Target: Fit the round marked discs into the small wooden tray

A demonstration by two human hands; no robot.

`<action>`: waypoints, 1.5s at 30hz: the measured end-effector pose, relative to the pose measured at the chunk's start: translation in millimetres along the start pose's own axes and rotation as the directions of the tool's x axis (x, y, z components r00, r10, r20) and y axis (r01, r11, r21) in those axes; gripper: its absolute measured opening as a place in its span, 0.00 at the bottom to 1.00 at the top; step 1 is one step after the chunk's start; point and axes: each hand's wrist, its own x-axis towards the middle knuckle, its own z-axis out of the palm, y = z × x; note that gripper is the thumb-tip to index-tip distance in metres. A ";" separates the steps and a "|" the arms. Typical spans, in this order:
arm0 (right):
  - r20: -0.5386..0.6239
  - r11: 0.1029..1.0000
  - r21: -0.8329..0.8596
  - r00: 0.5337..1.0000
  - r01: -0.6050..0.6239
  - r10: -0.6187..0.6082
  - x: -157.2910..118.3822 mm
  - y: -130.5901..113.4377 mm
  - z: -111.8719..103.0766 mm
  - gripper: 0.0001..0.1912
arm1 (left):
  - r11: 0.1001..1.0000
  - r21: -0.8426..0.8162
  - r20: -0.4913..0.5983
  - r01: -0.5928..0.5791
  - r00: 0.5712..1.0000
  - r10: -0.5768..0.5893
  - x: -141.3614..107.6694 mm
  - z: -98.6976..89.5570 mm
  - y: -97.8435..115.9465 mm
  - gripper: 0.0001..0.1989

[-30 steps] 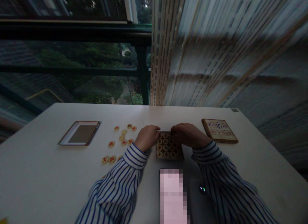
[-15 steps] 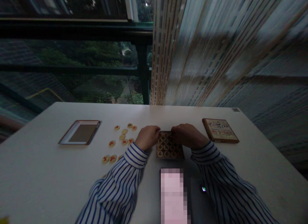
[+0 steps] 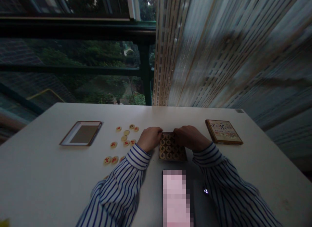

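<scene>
Tray (image 3: 172,160) of inscribed discs (image 3: 168,148), left hand (image 3: 149,138) curled at its far left corner, right hand (image 3: 192,138) curled over its far right part, cannot tell what either grips.

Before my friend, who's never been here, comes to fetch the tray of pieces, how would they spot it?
On the white table, follow the striped sleeves to the left hand and right hand. The small tray lies by them, partly hidden by the right hand. Unlike the loose pieces scattered to its left, it holds dark-marked pieces set in rows.
</scene>
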 end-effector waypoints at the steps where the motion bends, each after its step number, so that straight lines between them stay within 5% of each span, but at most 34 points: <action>1: 0.003 1.000 -0.002 1.000 -0.004 0.004 -0.2 -0.6 -0.5 0.13 | 1.000 0.004 -0.004 -0.009 1.000 0.009 0.1 0.4 -0.5 0.15; 45: -0.029 1.000 -0.011 0.999 0.022 -0.022 1.2 -3.4 0.4 0.11 | 1.000 0.009 0.013 -0.026 1.000 0.026 -1.1 -1.6 -0.8 0.14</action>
